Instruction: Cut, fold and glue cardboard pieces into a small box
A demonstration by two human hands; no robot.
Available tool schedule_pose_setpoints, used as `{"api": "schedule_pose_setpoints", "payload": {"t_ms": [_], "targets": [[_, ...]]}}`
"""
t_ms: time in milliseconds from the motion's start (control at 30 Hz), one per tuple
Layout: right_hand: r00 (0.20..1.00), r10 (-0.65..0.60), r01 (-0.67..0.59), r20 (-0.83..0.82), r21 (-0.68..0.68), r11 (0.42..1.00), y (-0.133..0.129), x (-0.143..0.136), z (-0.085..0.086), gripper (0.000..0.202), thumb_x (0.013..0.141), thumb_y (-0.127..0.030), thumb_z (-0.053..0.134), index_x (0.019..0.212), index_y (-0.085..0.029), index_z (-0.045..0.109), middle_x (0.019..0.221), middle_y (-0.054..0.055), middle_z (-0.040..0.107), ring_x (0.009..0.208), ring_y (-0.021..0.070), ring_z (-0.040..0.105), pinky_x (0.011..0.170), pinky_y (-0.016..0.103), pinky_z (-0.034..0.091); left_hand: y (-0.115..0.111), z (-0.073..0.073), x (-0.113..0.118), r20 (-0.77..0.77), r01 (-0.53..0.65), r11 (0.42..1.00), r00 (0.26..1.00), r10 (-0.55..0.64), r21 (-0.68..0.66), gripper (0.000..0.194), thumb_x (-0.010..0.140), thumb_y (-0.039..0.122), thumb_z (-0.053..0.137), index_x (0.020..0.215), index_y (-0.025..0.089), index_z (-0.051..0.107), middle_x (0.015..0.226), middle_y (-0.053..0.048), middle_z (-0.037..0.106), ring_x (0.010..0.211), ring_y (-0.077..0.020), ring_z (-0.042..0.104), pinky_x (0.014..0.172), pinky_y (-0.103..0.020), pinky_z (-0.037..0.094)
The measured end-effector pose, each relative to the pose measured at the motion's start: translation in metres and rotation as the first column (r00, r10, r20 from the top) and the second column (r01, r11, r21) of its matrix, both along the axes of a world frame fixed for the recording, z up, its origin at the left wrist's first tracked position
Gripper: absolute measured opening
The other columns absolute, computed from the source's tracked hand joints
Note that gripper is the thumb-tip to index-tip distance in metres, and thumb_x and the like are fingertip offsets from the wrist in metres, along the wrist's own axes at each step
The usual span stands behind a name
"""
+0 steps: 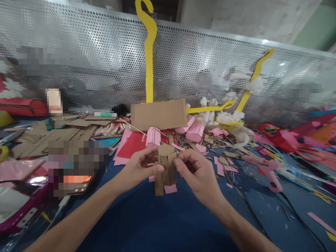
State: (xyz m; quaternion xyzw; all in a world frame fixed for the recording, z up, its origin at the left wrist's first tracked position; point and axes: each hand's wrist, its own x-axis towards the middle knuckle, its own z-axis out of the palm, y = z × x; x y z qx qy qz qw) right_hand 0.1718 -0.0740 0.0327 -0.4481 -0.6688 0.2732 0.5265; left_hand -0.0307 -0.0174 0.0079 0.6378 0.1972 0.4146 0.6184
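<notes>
Between my two hands, just above the blue tabletop, is a small brown cardboard cylinder (168, 169) with a roundish flat top and creased sides. My left hand (141, 167) grips it from the left, thumb pressed on its side. From the right, my right hand (195, 169) pinches its edge with thumb and forefinger. A loose cardboard strip (159, 182) hangs or lies beside the cylinder's lower left; whether it is attached I cannot tell. Just behind stands a pink paper-covered piece (153, 136), and a pink scrap (170, 189) lies below.
A cardboard box (159, 114) with a tall yellow hook shape (149, 70) stands at the back against a perforated metal panel (105, 52). To the right lie a pink glue gun (267, 171) and its black cord (301, 220). Cardboard sheets (57, 138) pile up at left.
</notes>
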Motion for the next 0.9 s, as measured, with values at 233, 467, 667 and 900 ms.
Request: {"api": "schedule_pose_setpoints", "payload": {"t_ms": [233,467,667,900], "targets": [[0.999,-0.047,0.047,0.014,0.020,0.999,-0.0005,-0.0017,-0.0019,0.018,0.095,-0.027,0.062,0.078,-0.021,0.059,0.068,-0.004,0.056,0.059,0.0107,0.051,0.054,0.023,0.041,0.0012,-0.0022,0.0007,0.031,0.001,1.000,1.000,-0.001,-0.010,0.047,0.085,0.022,0.082,0.131,0.030,0.069,0.119,-0.002,0.073,0.106,-0.0177,0.068,0.094,-0.031,0.053],[1.000,-0.028,0.028,-0.012,-0.025,0.999,-0.0027,-0.0020,-0.0028,0.017,0.094,-0.027,0.062,0.078,-0.021,0.059,0.068,-0.004,0.056,0.059,0.0111,0.051,0.054,0.024,0.041,0.0020,-0.0043,-0.0008,0.018,-0.009,0.999,1.000,0.010,-0.036,0.048,0.083,0.021,0.083,0.129,0.027,0.070,0.122,-0.006,0.073,0.111,-0.0208,0.068,0.097,-0.036,0.054],[1.000,0.006,-0.007,-0.024,-0.062,0.998,-0.0011,-0.0014,-0.0030,0.019,0.095,-0.028,0.063,0.078,-0.021,0.059,0.068,-0.003,0.056,0.060,0.0115,0.051,0.054,0.024,0.041,0.0027,-0.0027,-0.0005,-0.012,-0.027,1.000,1.000,0.027,-0.010,0.047,0.083,0.021,0.083,0.128,0.025,0.069,0.122,-0.007,0.074,0.110,-0.0212,0.069,0.097,-0.037,0.053],[1.000,0.006,-0.007,-0.012,-0.063,0.998,-0.0005,-0.0013,-0.0014,0.020,0.095,-0.030,0.062,0.077,-0.021,0.059,0.066,-0.003,0.054,0.058,0.0122,0.050,0.053,0.025,0.041,0.0006,-0.0005,0.0001,-0.026,-0.036,0.999,0.999,0.036,-0.009,0.050,0.084,0.024,0.082,0.132,0.025,0.066,0.129,-0.009,0.072,0.116,-0.0249,0.067,0.100,-0.039,0.052]]}}
